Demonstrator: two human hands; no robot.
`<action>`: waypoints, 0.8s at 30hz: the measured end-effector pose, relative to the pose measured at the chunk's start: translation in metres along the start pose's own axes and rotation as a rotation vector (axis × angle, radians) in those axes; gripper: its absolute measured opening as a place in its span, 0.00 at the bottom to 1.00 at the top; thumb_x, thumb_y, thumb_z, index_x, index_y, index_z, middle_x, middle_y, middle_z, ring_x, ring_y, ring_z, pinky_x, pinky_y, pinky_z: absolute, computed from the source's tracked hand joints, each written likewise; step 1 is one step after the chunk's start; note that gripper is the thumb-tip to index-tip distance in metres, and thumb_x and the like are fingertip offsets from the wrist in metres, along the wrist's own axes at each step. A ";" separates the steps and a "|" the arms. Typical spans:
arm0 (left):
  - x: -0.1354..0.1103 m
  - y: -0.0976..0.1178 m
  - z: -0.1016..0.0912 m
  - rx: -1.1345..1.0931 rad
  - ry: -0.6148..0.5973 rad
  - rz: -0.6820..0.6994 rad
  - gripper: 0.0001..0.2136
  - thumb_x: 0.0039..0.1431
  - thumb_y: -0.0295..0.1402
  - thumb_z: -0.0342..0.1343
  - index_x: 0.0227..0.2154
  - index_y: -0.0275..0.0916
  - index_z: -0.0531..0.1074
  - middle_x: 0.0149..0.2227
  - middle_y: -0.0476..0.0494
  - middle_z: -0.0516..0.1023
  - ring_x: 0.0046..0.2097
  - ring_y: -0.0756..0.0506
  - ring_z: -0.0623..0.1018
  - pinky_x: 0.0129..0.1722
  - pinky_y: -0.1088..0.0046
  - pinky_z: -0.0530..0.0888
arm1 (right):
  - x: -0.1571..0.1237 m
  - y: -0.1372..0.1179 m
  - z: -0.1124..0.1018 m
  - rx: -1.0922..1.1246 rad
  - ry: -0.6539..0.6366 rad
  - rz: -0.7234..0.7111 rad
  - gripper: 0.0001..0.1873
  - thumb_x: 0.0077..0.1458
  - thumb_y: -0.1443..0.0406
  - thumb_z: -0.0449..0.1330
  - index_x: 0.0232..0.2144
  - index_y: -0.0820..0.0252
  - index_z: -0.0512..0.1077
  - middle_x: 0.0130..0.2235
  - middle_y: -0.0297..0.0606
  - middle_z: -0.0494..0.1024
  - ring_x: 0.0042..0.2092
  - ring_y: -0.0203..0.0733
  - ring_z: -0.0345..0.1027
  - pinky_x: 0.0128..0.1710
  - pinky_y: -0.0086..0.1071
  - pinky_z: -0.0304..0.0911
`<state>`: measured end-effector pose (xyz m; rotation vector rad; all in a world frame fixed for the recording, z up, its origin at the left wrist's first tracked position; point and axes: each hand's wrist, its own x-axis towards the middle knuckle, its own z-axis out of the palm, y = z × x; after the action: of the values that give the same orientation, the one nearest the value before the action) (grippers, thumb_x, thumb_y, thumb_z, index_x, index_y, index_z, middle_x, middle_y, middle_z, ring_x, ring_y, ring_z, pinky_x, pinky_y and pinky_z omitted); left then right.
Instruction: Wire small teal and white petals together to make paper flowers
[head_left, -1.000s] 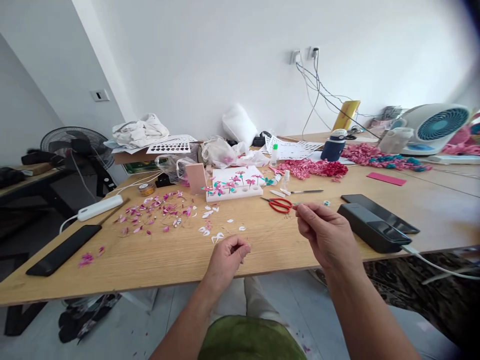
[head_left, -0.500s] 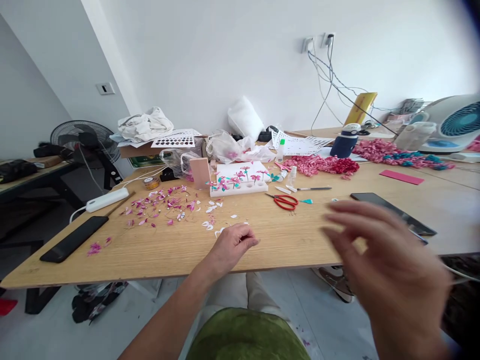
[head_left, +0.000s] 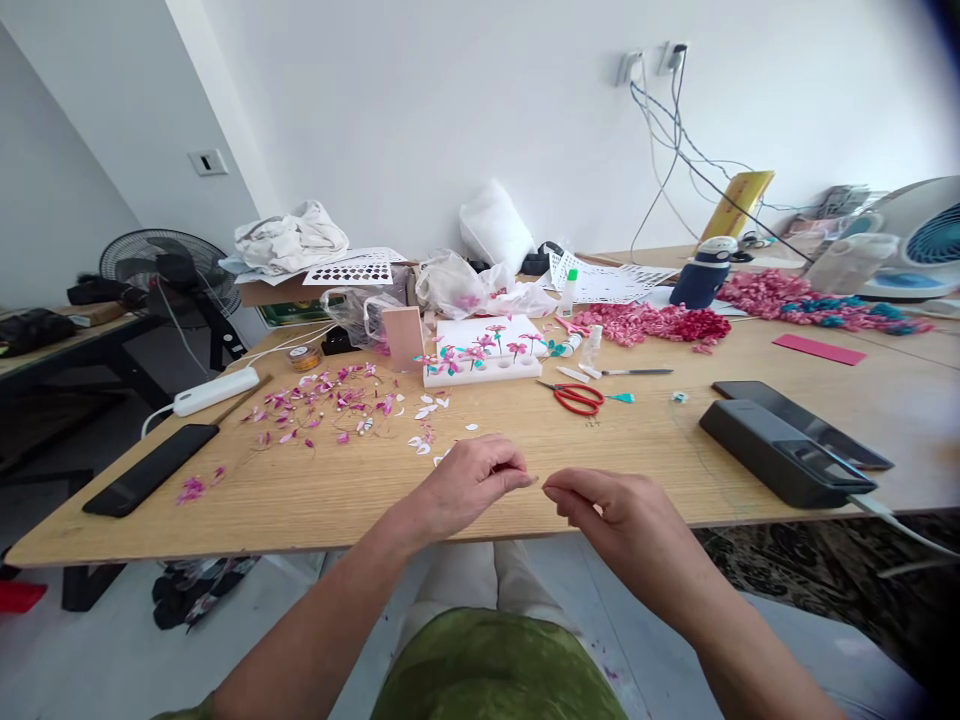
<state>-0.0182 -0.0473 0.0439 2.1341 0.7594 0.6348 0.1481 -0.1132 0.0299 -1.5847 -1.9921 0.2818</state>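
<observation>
Left hand (head_left: 469, 482): fingers pinched closed; any item held is too small to tell. Right hand (head_left: 630, 515): fingers likewise pinched, tips facing the left's, just apart; contents cannot be told. Both are over the desk (head_left: 360, 515) near its front edge. Beyond lie white petals (head_left: 425, 411) and red-handled scissors (head_left: 574, 397); farther back, pink flowers (head_left: 475, 354) stand in a white rack (head_left: 480, 375).

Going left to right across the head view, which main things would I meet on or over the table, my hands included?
Flat black device, scattered pink petals, left hand, right hand, dark grey block.
</observation>
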 end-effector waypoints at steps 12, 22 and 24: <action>-0.001 -0.028 0.054 -0.962 0.447 -0.032 0.07 0.42 0.29 0.59 0.28 0.37 0.71 0.26 0.50 0.69 0.28 0.53 0.66 0.30 0.77 0.64 | 0.008 0.002 0.020 0.849 -0.042 0.269 0.14 0.47 0.57 0.57 0.19 0.61 0.68 0.19 0.33 0.68 0.24 0.34 0.60 0.25 0.28 0.57; 0.000 -0.022 0.057 -1.139 0.433 -0.047 0.04 0.43 0.29 0.59 0.24 0.36 0.69 0.24 0.51 0.67 0.26 0.54 0.66 0.28 0.77 0.63 | 0.007 -0.004 0.027 1.055 -0.031 0.284 0.13 0.46 0.60 0.59 0.18 0.63 0.68 0.18 0.32 0.67 0.22 0.31 0.58 0.24 0.26 0.56; 0.000 -0.022 0.058 -1.165 0.416 -0.055 0.05 0.43 0.30 0.59 0.24 0.35 0.69 0.24 0.51 0.67 0.26 0.54 0.65 0.28 0.77 0.63 | 0.007 -0.004 0.027 1.075 -0.028 0.289 0.12 0.46 0.60 0.59 0.18 0.63 0.69 0.18 0.32 0.67 0.22 0.31 0.58 0.23 0.26 0.56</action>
<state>0.0126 -0.0641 -0.0069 0.9196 0.4491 1.1481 0.1289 -0.1031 0.0116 -1.0983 -1.2014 1.2386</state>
